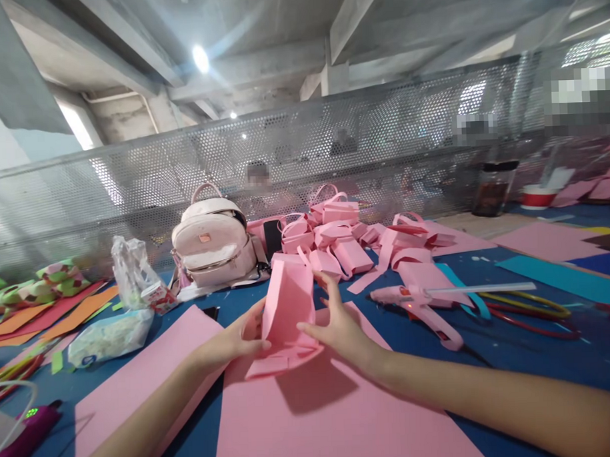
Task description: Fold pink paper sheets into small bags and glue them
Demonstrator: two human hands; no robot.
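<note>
Between my two hands a folded pink paper box (pixel 290 305) is held up at a tilt, its hollow side facing me and its near end flaps partly folded. My left hand (pixel 243 337) grips its left side, the thumb at the lower left edge. On the other side my right hand (pixel 336 324) holds the right wall, thumb along the inner edge and fingers behind, partly hidden. Beneath lies a large pink sheet (pixel 342 427), with the box's shadow on it. A pink glue gun (pixel 422 308) with a clear stick in it rests to the right.
Behind sits a pile of pink paper baskets (pixel 340 230) beside a white backpack (pixel 215 241). Plastic bags (pixel 111 335) and orange sheets (pixel 82 313) lie left. Blue paper (pixel 561 279), scissors with red and yellow handles (pixel 531 314) and a dark-lidded jar (pixel 496 188) stand right.
</note>
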